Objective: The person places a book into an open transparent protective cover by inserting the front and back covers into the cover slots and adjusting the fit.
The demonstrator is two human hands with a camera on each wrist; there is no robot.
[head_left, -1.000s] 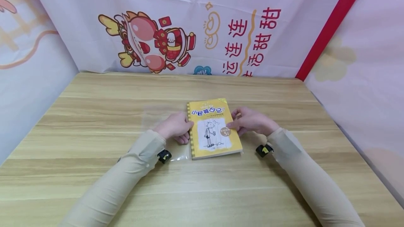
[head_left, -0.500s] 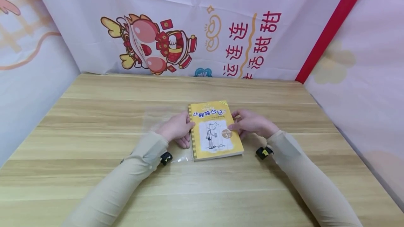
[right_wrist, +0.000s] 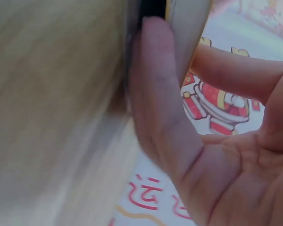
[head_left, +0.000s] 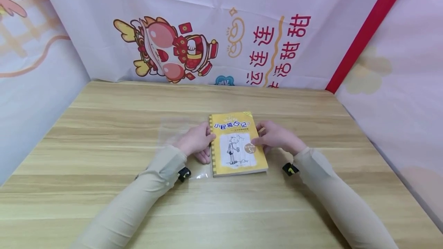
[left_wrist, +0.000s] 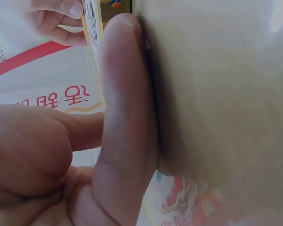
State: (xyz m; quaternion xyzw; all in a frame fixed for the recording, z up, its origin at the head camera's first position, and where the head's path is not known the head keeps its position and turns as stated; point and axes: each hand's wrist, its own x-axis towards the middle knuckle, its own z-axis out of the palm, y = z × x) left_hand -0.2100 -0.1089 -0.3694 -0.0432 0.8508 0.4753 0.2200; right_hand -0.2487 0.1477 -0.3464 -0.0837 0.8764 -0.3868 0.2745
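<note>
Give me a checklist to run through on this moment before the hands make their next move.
1. Left hand gripping the yellow book at its spine edge: ok.
2. Right hand gripping the opposite edge, thumb on the cover, fingers underneath: ok.
3. Book closed, front cover up: ok.
4. Clear plastic well apart from the book: not ok, it shows right along the spine side.
5. Plastic free of the book's underside: cannot tell, hidden.
</note>
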